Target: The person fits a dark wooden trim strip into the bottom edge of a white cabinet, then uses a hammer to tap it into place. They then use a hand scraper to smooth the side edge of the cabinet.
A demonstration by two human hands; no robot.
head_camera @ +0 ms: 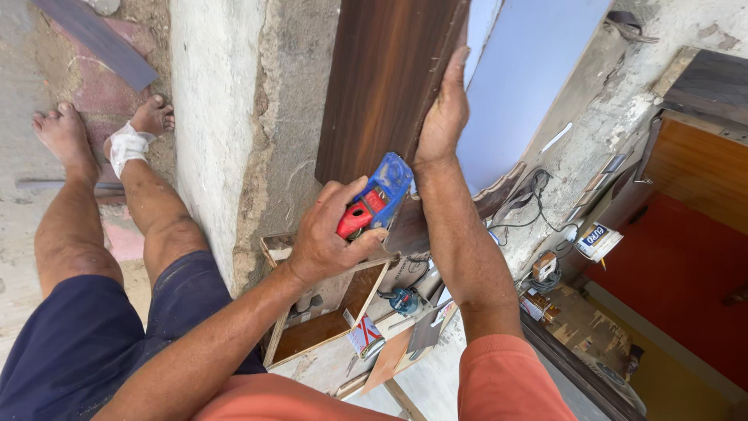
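My left hand (327, 234) grips a small blue and red hand tool (379, 193) and holds it against the lower edge of a dark brown wood-grain board (382, 86). The board stands upright and leans on a rough concrete wall (226, 117). My right hand (444, 117) lies flat along the board's right edge, fingers stretched upward. Behind that edge stands a pale blue-grey sheet (530, 78).
Below my hands sit an open wooden box (312, 331), a small can (364, 337), a blue power tool (403, 300) and wood offcuts. Black cables (530, 203) and a small carton (596, 240) lie to the right. Bare legs and a bandaged foot (128, 144) are at the left.
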